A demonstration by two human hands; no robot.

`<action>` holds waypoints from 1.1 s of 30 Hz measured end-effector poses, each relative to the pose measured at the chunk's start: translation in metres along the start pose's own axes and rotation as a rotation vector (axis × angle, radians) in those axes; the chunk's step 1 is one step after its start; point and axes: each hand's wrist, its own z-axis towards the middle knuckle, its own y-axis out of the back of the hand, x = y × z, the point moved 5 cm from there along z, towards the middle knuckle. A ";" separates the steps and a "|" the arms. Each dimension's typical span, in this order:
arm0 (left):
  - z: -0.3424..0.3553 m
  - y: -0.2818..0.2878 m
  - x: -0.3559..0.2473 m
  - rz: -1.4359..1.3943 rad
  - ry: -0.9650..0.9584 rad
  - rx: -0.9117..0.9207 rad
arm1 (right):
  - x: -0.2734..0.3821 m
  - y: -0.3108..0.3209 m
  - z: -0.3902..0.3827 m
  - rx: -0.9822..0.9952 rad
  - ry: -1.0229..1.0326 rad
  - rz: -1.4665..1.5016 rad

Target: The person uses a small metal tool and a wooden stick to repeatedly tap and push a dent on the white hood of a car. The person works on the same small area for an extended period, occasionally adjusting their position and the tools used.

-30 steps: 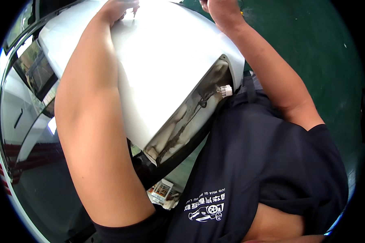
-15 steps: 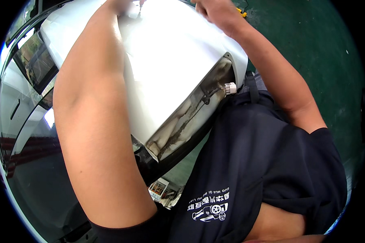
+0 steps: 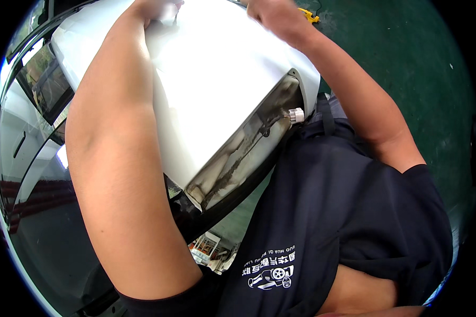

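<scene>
Hands (image 3: 272,16) at far edge of white panel (image 3: 217,90); w/ connector (image 3: 296,114) nearer body

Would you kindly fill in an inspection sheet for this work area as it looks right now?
Surface: dark green floor, mostly bare.
Job's things: large white car body panel, unpainted underside facing the chest.
Clutter: small yellow object on the floor.
Grippers: left hand and right hand rest on the panel's far edge; grip cannot be told.
Cables: white plug connector at the panel's edge.
Surroundings: dark car glass to the left.
</scene>
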 end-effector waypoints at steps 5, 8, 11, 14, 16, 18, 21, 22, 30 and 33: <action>-0.007 0.009 0.002 -0.041 0.002 0.029 | 0.012 0.022 0.001 -0.127 -0.297 0.392; -0.001 0.005 -0.003 -0.048 -0.016 0.044 | 0.016 0.010 -0.004 0.030 -0.317 0.188; 0.006 -0.001 0.001 -0.054 -0.028 0.040 | 0.003 0.006 -0.010 0.154 -0.319 0.051; -0.014 0.015 0.004 -0.064 0.011 -0.005 | 0.014 0.023 0.009 -0.096 -0.251 0.349; -0.019 0.012 -0.003 -0.027 0.016 -0.008 | 0.001 0.006 0.004 0.054 -0.227 0.225; 0.007 -0.005 -0.014 -0.037 -0.032 0.046 | -0.011 0.000 -0.005 0.168 -0.209 -0.035; -0.003 0.009 0.004 -0.031 -0.007 0.036 | -0.001 -0.002 -0.005 0.084 -0.337 0.187; -0.009 0.005 -0.005 -0.004 -0.007 0.015 | 0.006 0.009 0.001 0.003 -0.176 0.286; -0.006 -0.001 -0.011 0.061 0.020 0.026 | 0.005 0.006 -0.004 0.038 -0.333 0.204; -0.005 -0.006 -0.017 0.064 0.031 -0.015 | 0.010 0.011 -0.003 0.004 -0.238 0.209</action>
